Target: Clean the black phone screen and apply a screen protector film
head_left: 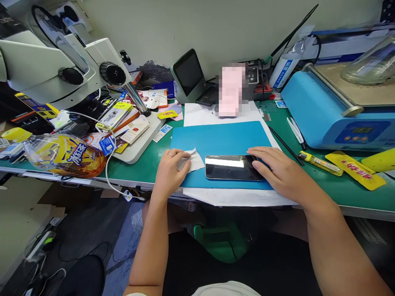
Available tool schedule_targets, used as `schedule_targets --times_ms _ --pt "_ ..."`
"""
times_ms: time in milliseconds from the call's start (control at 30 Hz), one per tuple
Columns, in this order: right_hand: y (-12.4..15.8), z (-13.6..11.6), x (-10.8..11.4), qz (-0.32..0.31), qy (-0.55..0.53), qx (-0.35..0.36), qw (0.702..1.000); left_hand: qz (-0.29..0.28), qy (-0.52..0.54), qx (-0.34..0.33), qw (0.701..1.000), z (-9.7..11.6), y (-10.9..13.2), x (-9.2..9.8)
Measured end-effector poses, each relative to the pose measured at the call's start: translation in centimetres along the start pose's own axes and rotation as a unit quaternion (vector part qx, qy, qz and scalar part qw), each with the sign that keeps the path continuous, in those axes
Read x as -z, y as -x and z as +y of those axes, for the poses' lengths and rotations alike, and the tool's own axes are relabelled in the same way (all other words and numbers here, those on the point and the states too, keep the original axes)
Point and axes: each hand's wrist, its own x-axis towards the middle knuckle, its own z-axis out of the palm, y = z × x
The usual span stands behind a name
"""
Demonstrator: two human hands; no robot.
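Observation:
A smartphone [231,167] lies flat, dark screen up with a bright reflection, on a blue mat [216,137]. My right hand [274,170] grips the phone's right end, thumb on the near side and fingers at the far corner. To the left of the phone, my left hand [174,170] has its fingers closed on a white tissue [196,161], which rests on the mat and sticks out to the right of the fingers. White paper [228,196] shows under the mat's front edge.
At left stand a microscope [89,68] and a lying tea bottle [66,156] beside a cable. A small display [188,76] sits at the back. On the right are a blue heating machine [327,111], a yellow marker-like tube [321,163] and a yellow packet [354,169].

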Motion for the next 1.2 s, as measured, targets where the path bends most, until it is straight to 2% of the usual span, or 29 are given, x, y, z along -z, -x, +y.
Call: schedule_targets --times_ms 1200 --pt "-0.25 -0.17 0.14 -0.018 0.014 0.018 1.000 0.011 -0.009 0.003 1.000 -0.40 -0.03 -0.26"
